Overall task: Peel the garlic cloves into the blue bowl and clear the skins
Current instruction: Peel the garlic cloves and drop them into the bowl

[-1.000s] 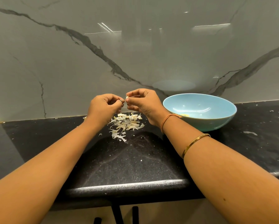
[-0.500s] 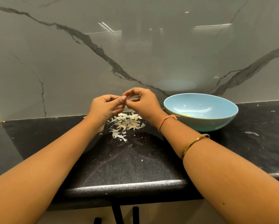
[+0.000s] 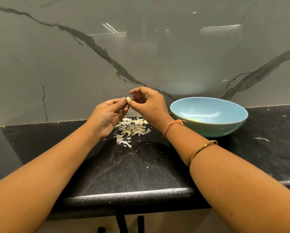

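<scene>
Both bare forearms reach forward and angle inward, wrists raised. The left hand (image 3: pixel 109 115), palm facing inward, and the right hand (image 3: pixel 150 105), fingers curled, meet fingertip to fingertip and pinch a small pale garlic clove (image 3: pixel 128 99) between them.

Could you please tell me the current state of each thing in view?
garlic clove: held above the counter, pinched between both hands.
left hand: pinches the clove.
right hand: pinches the clove.
blue bowl: upright, one yellowish piece inside.
skins: loose pile on the counter, not yet cleared.
</scene>
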Demonstrator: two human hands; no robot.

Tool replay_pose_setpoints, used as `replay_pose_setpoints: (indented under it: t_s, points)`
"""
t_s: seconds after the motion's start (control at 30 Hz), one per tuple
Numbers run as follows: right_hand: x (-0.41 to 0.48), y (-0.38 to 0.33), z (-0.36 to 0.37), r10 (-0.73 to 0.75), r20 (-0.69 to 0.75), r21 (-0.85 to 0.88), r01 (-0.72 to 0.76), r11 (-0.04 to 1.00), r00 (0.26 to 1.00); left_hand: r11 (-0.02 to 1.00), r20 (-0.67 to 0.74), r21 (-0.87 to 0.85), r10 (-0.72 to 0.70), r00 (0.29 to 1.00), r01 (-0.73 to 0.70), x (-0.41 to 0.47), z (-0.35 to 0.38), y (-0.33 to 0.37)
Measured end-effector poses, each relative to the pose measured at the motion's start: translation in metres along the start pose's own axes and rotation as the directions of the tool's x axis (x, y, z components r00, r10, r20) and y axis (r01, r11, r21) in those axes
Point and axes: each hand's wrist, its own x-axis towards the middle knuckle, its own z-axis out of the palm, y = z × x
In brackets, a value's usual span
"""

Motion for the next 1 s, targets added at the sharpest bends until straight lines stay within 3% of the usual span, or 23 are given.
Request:
replay_pose_setpoints:
  t_s: [0.17,0.27,0.57,0.77,1.0]
  points:
    - [0.001,0.002,0.001,0.043,0.005,0.064,-0.043,0.997,0.999,1.000,0.015,-0.009,-0.006,1.000,0.006,-0.001,0.000,0.001]
    - [0.000,0.000,0.000,0.114,0.030,0.195,-0.118,0.974,0.993,1.000,0.012,0.000,-0.006,1.000,0.006,-0.001,0.000,0.002]
    - [-0.001,-0.010,-0.009,0.292,0.199,0.548,-0.353,0.758,0.935,0.994,-0.045,0.078,0.075,0.996,-0.071,0.000,0.000,0.001]
    - [-0.002,-0.010,-0.010,0.341,0.245,0.607,-0.417,0.676,0.908,0.951,-0.069,0.283,0.151,0.986,-0.126,0.005,-0.006,-0.005]
    - [-0.001,-0.008,-0.010,0.370,0.261,0.587,-0.451,0.673,0.892,0.842,-0.134,0.519,0.248,0.959,-0.145,0.011,-0.009,-0.008]
